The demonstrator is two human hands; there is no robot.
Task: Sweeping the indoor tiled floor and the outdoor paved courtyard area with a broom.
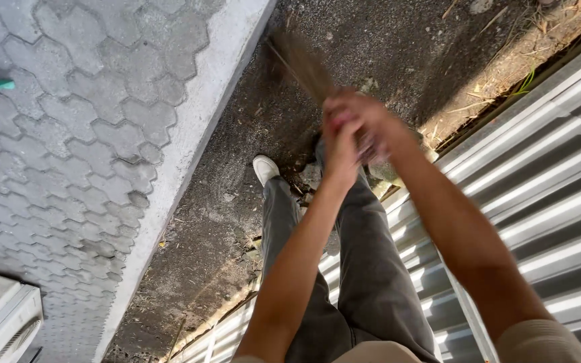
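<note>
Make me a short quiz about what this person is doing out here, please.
1. True or false: both hands grip one bundle of brown straw bristles.
2. What lies to the person's right? A) corrugated grey metal sheeting B) a wooden fence C) a pond
3. Fill in: the white shoe stands on dark gritty ground beside a pale concrete ____ that edges the grey hexagonal paving.

Key: 1 true: left hand and right hand close together on it, blurred. 2 A. 3 kerb.
</note>
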